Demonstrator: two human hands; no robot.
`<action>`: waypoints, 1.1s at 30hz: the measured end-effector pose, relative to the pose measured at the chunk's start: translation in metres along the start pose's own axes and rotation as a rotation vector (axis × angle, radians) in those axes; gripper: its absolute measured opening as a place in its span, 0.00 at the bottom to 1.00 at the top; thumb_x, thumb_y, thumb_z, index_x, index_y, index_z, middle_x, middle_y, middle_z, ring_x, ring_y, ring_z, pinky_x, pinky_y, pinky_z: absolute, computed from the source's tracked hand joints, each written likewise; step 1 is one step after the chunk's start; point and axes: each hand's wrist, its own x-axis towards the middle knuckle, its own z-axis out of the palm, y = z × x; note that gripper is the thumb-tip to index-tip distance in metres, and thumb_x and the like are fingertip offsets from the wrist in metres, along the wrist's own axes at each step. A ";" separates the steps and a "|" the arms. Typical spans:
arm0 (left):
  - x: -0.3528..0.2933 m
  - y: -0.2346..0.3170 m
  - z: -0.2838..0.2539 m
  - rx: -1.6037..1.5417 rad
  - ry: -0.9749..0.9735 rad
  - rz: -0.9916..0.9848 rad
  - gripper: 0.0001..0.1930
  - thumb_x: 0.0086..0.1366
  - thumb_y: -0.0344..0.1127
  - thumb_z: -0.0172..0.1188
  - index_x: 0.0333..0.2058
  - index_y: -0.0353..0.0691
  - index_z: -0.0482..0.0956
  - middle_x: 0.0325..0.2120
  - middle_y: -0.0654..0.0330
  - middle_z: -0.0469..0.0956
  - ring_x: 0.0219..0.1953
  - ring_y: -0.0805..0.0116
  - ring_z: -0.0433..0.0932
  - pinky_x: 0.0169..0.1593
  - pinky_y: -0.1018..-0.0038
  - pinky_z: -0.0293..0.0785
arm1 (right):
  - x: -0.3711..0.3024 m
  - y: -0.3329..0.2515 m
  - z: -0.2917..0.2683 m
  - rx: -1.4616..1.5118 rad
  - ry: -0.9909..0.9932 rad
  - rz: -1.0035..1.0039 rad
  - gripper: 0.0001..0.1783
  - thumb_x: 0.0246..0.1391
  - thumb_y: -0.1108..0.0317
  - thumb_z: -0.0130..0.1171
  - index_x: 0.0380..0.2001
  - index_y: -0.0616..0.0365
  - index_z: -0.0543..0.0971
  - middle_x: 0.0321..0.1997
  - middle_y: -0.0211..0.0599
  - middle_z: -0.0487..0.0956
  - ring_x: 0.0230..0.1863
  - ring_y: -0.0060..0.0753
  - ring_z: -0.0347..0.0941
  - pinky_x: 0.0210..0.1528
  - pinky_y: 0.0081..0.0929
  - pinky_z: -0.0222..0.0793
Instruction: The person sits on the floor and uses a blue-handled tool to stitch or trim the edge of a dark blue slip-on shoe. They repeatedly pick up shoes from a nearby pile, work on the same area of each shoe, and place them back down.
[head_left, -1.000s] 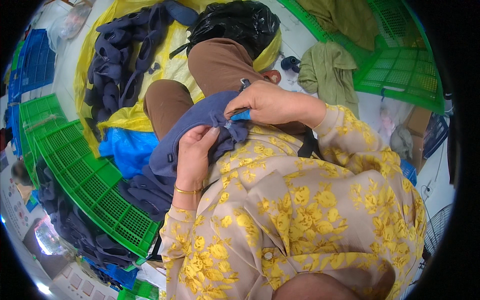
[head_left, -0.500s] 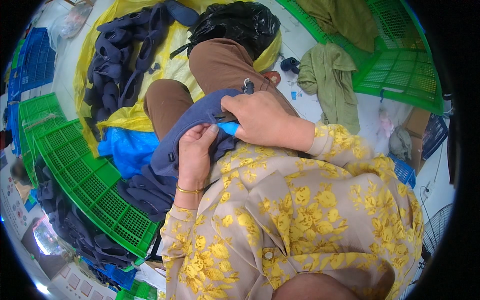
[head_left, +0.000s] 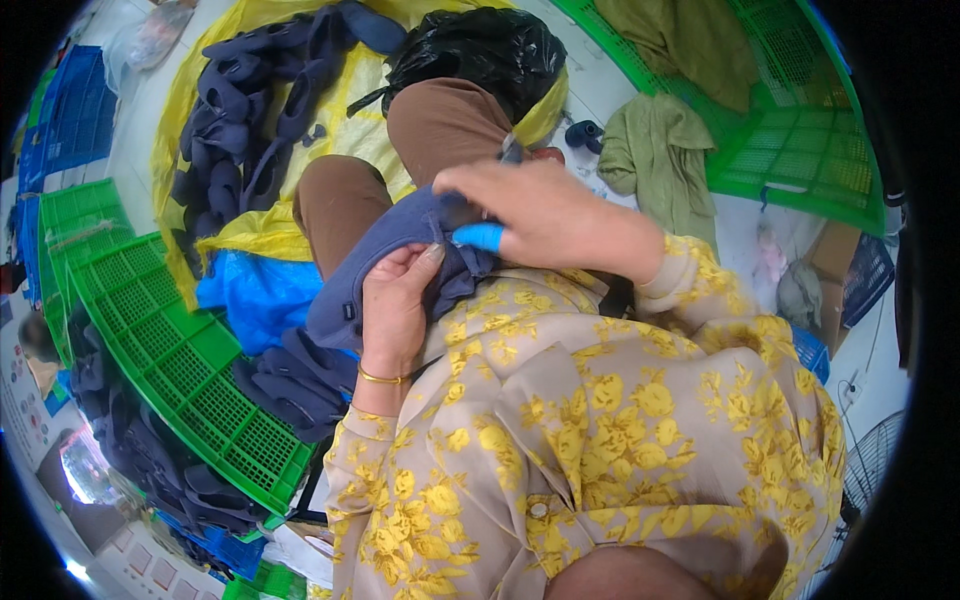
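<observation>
A navy fabric shoe [head_left: 352, 283] lies across my lap, tilted, with its far end up by my knee. The thumb and fingers of my left hand [head_left: 393, 305] pinch its near edge. My right hand [head_left: 565, 215], a blue wrap [head_left: 479, 237] on its thumb, hovers over the far end of the shoe, blurred by motion. It is closed around small dark scissors [head_left: 512, 150]; one end pokes out past the knuckles, and most of the tool is hidden by the hand.
More navy shoes [head_left: 225, 135] lie on a yellow sheet [head_left: 340, 120] ahead, beside a black plastic bag [head_left: 475, 55]. A green crate [head_left: 190, 370] stands at my left, with navy pieces [head_left: 295, 385] by its edge. Olive cloth [head_left: 660, 150] and another green crate [head_left: 800, 140] are at right.
My right hand has shifted a little to the right, away from my left hand, and the scissors have swung with it. My left hand keeps its pinch on the shoe.
</observation>
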 end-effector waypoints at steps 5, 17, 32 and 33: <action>-0.003 0.001 0.006 -0.070 -0.047 0.085 0.11 0.63 0.24 0.56 0.44 0.32 0.78 0.40 0.60 0.80 0.40 0.74 0.78 0.48 0.79 0.72 | 0.006 -0.027 -0.005 -0.115 -0.045 -0.195 0.08 0.46 0.71 0.56 0.32 0.51 0.78 0.34 0.31 0.73 0.29 0.41 0.76 0.33 0.35 0.73; 0.001 -0.032 -0.027 0.147 -0.138 0.220 0.09 0.62 0.23 0.54 0.42 0.36 0.77 0.40 0.62 0.78 0.41 0.76 0.75 0.46 0.79 0.71 | 0.011 -0.018 0.019 -0.398 0.060 -0.672 0.12 0.45 0.66 0.55 0.36 0.50 0.75 0.34 0.26 0.70 0.24 0.29 0.68 0.26 0.27 0.62; -0.020 0.093 0.011 0.697 -0.096 0.090 0.07 0.56 0.28 0.67 0.31 0.34 0.78 0.29 0.67 0.77 0.30 0.81 0.70 0.33 0.80 0.68 | 0.044 -0.058 -0.037 1.053 0.100 0.177 0.08 0.60 0.67 0.54 0.39 0.59 0.76 0.25 0.23 0.72 0.27 0.13 0.68 0.30 0.17 0.68; -0.022 0.112 0.002 0.998 -0.148 0.067 0.08 0.54 0.28 0.68 0.27 0.34 0.77 0.25 0.67 0.76 0.27 0.82 0.67 0.30 0.79 0.66 | 0.044 -0.061 -0.055 1.190 0.024 0.297 0.07 0.59 0.66 0.55 0.36 0.57 0.77 0.24 0.24 0.72 0.25 0.14 0.68 0.28 0.18 0.67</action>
